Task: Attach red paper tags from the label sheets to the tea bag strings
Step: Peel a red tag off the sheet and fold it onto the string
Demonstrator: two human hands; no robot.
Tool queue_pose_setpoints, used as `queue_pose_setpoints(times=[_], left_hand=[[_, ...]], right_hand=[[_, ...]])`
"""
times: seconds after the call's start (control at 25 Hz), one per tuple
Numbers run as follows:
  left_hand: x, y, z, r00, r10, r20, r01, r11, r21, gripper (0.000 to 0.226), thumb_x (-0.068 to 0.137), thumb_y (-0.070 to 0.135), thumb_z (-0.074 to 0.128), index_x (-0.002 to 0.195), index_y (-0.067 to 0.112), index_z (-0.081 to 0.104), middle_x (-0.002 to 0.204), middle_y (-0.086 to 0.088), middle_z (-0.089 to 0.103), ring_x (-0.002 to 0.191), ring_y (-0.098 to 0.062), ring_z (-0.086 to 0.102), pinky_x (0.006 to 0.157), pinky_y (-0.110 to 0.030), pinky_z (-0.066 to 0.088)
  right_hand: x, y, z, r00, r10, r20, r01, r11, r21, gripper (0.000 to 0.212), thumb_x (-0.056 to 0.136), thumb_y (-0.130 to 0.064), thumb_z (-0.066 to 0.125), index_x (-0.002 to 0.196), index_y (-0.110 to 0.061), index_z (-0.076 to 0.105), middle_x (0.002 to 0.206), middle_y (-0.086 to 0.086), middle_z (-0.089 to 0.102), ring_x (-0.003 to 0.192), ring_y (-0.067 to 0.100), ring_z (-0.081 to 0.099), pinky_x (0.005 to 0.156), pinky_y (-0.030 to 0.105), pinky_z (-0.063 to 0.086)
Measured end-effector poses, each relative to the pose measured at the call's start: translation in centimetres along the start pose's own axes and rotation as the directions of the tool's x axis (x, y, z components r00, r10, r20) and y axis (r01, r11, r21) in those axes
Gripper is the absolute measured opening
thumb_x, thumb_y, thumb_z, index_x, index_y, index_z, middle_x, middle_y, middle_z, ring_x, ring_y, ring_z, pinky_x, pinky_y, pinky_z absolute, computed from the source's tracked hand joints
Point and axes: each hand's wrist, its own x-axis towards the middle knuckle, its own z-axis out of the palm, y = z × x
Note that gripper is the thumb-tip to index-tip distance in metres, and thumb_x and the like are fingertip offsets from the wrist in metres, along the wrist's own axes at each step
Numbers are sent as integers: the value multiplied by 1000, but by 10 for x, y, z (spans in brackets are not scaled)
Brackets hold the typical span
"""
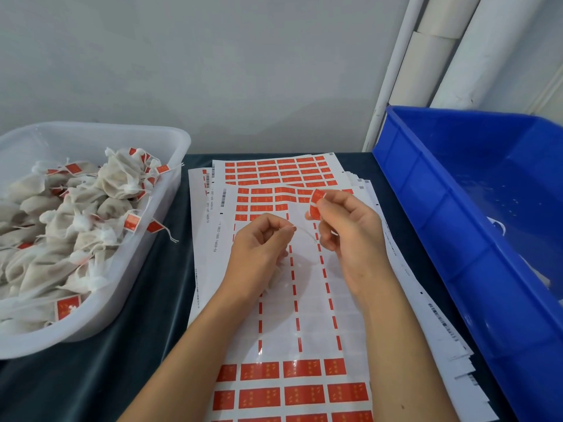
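1. Both bare forearms came up from the bottom edge of the frame, angling inward toward the centre.
2. The left hand sat just left of centre, back of the hand up, fingers curled into a loose fist, thumb and forefinger pinched together at the tip.
3. The right hand was right of centre and slightly higher in the frame, wrist bent, fingers curled, thumb and forefinger pinching at its upper left.
4. The two hands were close, fingertips facing each other with a small gap between them.
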Motion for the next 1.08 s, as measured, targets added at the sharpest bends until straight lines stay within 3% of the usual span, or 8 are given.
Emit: queue_pose_setpoints(times=[0.12,0.36,1.08], left_hand=[[0,1,0,1000,10,2,-10,1000,3,17,102,20,64,88,20,73,78,2,70,65,-10,60,67,-22,56],[-1,3,-1,1000,25,9,-25,999,-21,20,103,17,60,87,16,73,71,7,66,64,-7,58,67,-20,55],[0,2,0,1000,-3,-10,2,999,-40,23,105,24,60,92,14,77,69,4,65,63,-8,58,68,-21,55]], right_hand=[[-3,0,1,995,28,92,-19,995,-93,8,98,-29,70,103,-26,75,90,1,78,61,8,60,56,18,51],[-4,4,4,989,76,125,-51,980,-191,4,97,-29,71,99,-29,75,84,-4,77,63,7,63,57,16,51],[-2,7,7,993,33,116,-5,972,-236,9,96,-32,73,104,-29,73,83,-8,77,63,2,65,57,19,50]])
